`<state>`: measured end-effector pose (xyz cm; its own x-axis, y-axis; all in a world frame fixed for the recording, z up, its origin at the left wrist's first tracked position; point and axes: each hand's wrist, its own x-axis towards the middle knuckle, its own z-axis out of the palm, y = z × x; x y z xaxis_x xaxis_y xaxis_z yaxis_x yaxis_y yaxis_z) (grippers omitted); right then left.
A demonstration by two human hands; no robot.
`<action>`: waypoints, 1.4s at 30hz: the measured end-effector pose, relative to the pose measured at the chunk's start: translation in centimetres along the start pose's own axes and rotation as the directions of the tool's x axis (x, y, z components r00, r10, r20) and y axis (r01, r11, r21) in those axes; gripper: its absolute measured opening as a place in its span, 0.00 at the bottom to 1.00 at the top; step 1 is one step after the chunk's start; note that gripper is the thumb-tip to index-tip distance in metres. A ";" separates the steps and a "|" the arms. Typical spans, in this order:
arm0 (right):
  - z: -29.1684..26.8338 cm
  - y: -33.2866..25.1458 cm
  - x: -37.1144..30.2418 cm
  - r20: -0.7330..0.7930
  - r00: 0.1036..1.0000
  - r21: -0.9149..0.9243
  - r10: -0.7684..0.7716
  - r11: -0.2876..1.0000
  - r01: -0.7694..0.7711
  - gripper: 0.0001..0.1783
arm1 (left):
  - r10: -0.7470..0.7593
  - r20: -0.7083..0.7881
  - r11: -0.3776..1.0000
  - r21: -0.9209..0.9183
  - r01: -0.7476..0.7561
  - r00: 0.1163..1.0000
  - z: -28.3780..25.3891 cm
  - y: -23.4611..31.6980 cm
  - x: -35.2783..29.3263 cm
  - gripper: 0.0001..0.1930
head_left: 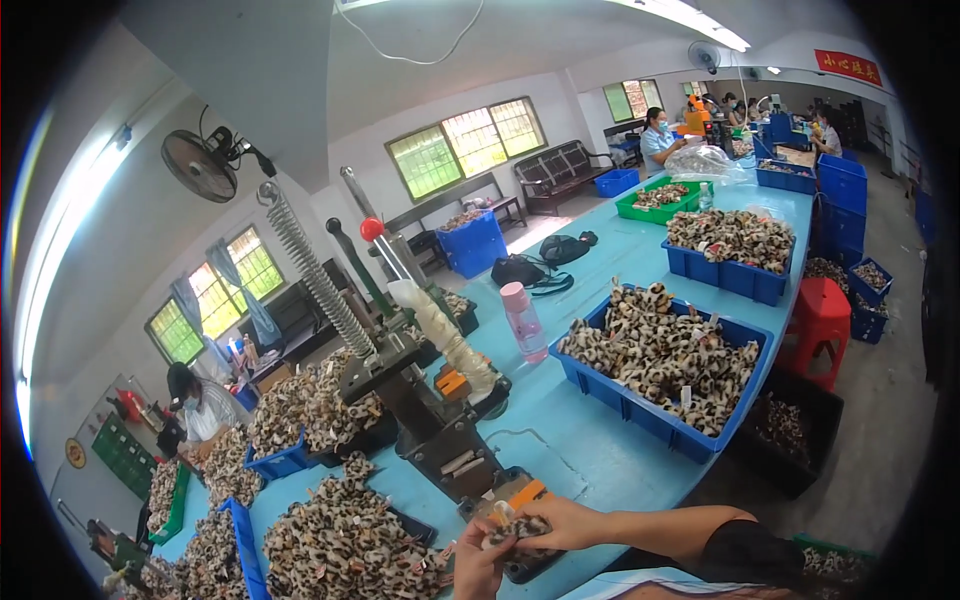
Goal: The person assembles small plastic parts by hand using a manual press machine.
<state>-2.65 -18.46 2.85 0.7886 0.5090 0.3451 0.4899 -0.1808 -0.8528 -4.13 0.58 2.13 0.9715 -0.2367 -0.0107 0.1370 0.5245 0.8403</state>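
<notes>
My left hand [475,565] and my right hand [560,522] meet at the lower middle of the head view, both gripping one small leopard-print plush piece [518,527]. They hold it just in front of the base of a manual lever press [425,400] with a long spring and a red-knobbed handle. A heap of the same leopard-print pieces [345,545] lies right beside my left hand. My right forearm comes in from the lower right.
Blue bins [650,415] full of leopard-print pieces stand along the long blue table [600,460]. A pink bottle [523,322], black bags and a green bin stand farther back. A red stool [822,310] stands to the right. Other people work at the left and far end.
</notes>
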 end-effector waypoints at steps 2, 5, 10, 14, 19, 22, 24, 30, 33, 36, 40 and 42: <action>-0.7 -0.8 -0.5 0.006 1.000 -0.076 -0.014 0.997 0.015 0.21 | -0.003 0.059 0.998 0.055 0.000 0.998 0.2 -0.1 0.1 0.16; 0.0 0.1 -1.5 -0.038 0.976 -0.264 -0.213 0.944 0.196 0.17 | -0.031 0.121 0.933 0.361 -0.015 0.992 -0.6 0.0 -0.1 0.16; 1.9 1.5 -2.4 -0.078 0.877 -0.450 -0.475 0.801 0.394 0.18 | -0.175 0.030 0.590 0.803 0.081 0.984 -2.4 0.3 -0.6 0.14; 1.9 1.1 -2.5 -0.151 0.913 -0.357 -0.379 0.882 0.307 0.18 | 0.011 0.293 0.501 0.826 -0.258 0.956 -1.3 0.4 -1.3 0.14; 2.8 0.1 -3.1 -0.244 0.913 -0.225 -0.327 0.935 0.275 0.19 | 0.380 0.272 0.625 0.629 -0.462 0.884 -1.3 -2.4 -2.7 0.15; 3.8 0.4 -3.9 -0.254 0.903 -0.204 -0.348 0.931 0.301 0.19 | 0.427 0.421 0.578 0.553 -0.600 0.800 -2.4 -2.8 -2.6 0.15; 3.9 0.8 -3.7 -0.262 0.910 -0.199 -0.320 0.941 0.274 0.19 | 0.406 0.280 0.609 0.627 -0.486 0.870 -1.5 -3.5 -3.3 0.14; 2.9 2.4 -2.6 -0.273 0.898 -0.326 -0.344 0.912 0.250 0.19 | 0.378 0.154 0.519 0.782 -0.347 0.913 -2.0 -5.3 -2.4 0.16; 2.5 3.2 -1.8 -0.264 0.915 -0.355 -0.306 0.912 0.203 0.18 | 0.452 0.148 0.517 0.760 -0.393 0.880 -1.2 -5.5 -1.3 0.16; 2.3 3.8 0.9 -0.248 0.909 -0.395 -0.336 0.891 0.222 0.16 | 0.519 0.075 0.507 0.775 -0.378 0.851 -1.2 -5.1 0.3 0.15; 1.3 3.1 3.9 -0.269 0.926 -0.389 -0.265 0.909 0.147 0.12 | 0.407 -0.203 0.768 0.604 -0.213 0.891 0.1 -3.8 3.1 0.09; 0.5 4.8 5.0 -0.168 0.960 0.031 0.225 0.974 -0.223 0.12 | 0.388 -0.255 0.834 0.507 -0.219 0.886 0.2 -3.9 4.1 0.09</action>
<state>3.43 -16.34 0.30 0.9295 0.3065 0.2051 0.2900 -0.2637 -0.9200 -0.70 -2.60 -1.13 0.9629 0.2026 0.1784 -0.1968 0.0746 0.9776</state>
